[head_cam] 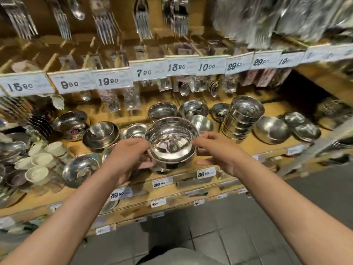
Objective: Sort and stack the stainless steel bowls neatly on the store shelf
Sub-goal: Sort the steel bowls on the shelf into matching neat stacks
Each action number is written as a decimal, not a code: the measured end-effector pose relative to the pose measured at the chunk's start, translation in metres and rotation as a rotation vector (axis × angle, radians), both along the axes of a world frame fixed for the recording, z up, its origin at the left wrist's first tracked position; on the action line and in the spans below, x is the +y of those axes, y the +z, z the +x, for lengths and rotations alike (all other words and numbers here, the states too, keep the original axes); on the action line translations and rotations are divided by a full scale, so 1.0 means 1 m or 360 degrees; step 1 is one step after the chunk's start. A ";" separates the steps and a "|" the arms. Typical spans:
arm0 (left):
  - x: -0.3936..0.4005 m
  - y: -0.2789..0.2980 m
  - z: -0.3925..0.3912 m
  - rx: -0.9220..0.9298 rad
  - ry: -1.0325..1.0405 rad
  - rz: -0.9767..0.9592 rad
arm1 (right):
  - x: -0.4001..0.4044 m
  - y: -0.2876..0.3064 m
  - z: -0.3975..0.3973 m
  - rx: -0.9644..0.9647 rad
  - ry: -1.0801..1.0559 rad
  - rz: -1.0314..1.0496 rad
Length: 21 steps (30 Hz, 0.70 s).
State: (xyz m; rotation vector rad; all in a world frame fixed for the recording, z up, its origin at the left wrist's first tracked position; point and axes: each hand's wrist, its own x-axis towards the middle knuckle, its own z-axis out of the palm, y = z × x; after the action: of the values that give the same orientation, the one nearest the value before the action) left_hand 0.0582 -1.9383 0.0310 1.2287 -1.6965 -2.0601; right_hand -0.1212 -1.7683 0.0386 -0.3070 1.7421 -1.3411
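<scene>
Now both hands, left [127, 155] and right [217, 150], grasp a bowl stack [172, 144] by its sides at the shelf [191, 175] front, fingers curled round it.

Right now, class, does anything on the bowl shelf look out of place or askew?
Yes. The tall bowl stack right of the held bowls leans instead of standing straight. Further left, a bowl sits tilted on its side. Both hands, left hand and right hand, hold the central bowls.

Shop aisle: price tags [112, 81], stocked shelf [191, 178]
</scene>
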 end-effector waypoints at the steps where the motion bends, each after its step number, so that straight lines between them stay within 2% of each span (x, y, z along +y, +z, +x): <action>1: 0.000 -0.004 -0.001 0.0007 -0.0031 0.0010 | 0.005 -0.003 0.002 -0.0062 -0.0027 -0.0014; 5: 0.007 -0.024 -0.005 -0.0022 -0.0205 0.0001 | 0.024 -0.024 0.015 -0.0208 -0.0165 -0.0040; 12: 0.008 -0.043 -0.006 0.0000 -0.0291 0.0275 | 0.028 -0.045 0.027 -0.0321 -0.0381 0.0031; 21: -0.017 -0.050 -0.008 -0.0035 -0.0280 0.0129 | 0.030 -0.045 0.024 -0.0287 -0.0645 0.0046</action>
State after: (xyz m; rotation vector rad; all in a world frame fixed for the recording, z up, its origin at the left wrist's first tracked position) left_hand 0.0505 -1.9549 -0.0190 1.1667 -1.8065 -2.2439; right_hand -0.0974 -1.7387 -0.0066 0.1911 1.7248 -1.5715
